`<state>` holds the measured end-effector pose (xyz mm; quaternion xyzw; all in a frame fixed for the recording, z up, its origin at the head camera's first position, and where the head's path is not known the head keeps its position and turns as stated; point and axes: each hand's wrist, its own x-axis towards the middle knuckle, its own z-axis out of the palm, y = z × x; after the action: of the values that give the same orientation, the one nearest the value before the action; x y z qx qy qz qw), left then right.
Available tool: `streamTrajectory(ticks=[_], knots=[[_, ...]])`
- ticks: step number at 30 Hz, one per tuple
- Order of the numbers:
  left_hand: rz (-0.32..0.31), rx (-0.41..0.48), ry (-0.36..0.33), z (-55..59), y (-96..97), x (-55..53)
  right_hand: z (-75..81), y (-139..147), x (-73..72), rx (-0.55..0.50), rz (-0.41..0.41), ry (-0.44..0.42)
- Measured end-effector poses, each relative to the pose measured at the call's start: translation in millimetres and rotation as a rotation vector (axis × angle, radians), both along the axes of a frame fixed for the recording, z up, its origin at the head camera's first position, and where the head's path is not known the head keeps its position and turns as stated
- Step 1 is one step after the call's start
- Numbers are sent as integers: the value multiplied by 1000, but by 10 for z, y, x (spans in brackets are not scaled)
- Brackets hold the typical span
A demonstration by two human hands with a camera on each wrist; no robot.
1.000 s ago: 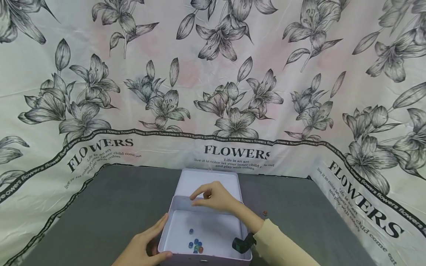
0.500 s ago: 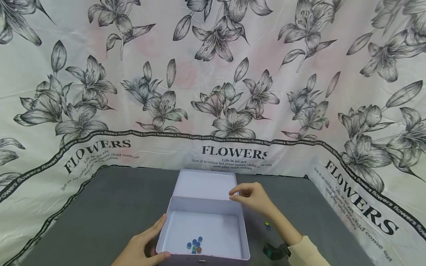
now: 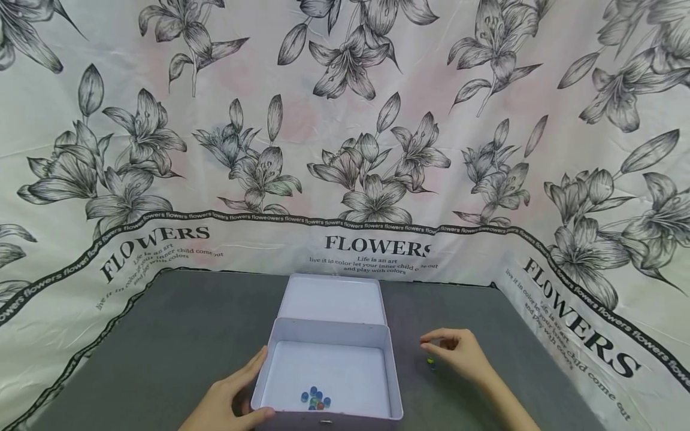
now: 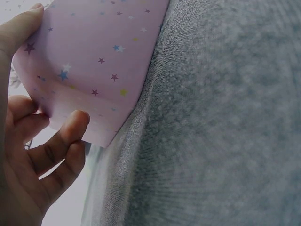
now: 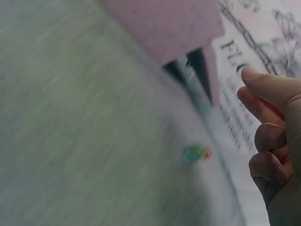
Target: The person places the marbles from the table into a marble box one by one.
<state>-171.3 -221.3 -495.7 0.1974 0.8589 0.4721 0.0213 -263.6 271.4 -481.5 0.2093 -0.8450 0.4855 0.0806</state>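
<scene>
A tin box stands with its lid laid back, pale inside and pink with small stars outside. My left hand grips its front left corner, thumb at the front rim and fingers along the side. Inside, near the front wall, lies a cluster of small glassy beads, mostly blue with a reddish one. To the right of the box, my right hand hovers with bent fingers and nothing between thumb and index finger. Just under it sit small colourful beads, green, blue and red in the right wrist view.
Dark grey cloth covers the table. A white curtain printed with flowers rises behind and on both sides. The raised lid reaches close to the curtain's lower edge.
My right hand has moved from over the box to the right, down toward the beads on the table. One blue bead inside has joined the cluster. My left hand keeps its grip.
</scene>
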Motion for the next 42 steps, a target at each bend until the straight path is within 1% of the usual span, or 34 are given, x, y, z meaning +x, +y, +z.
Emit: streamTrajectory(ticks=[5, 9, 11, 14, 17, 20, 24, 27, 32, 36, 40, 42], knots=[[7, -8, 29, -4, -17, -4, -213, 187, 110, 4, -23, -62], [1, -4, 35, -9, -19, -6, -324, 267, 156, 28, -33, -69], [-4, -3, 27, -13, -15, -4, -356, 296, 181, 49, -42, -38], [0, -8, 9, -19, -10, 8, -392, 329, 210, 90, -59, 36], [20, -25, -15, -10, -11, 32, -434, 343, 196, 126, -72, 103], [48, -42, -36, 0, -16, 47, -466, 339, 156, 133, -59, 140], [50, -31, -48, -1, -48, 58, -494, 308, 120, 115, -40, 173], [45, -21, -31, 4, -77, 64, -500, 270, 112, 104, -52, 169], [44, -24, 15, 21, -59, 45, -442, 250, 130, 67, -109, 75], [44, -38, 31, 19, -21, 18, -351, 269, 132, 40, -149, 24], [57, -75, 58, 17, 4, 5, -230, 260, 103, 15, -156, -9], [57, -77, 49, 14, 12, 2, -160, 239, 78, 2, -147, -20]])
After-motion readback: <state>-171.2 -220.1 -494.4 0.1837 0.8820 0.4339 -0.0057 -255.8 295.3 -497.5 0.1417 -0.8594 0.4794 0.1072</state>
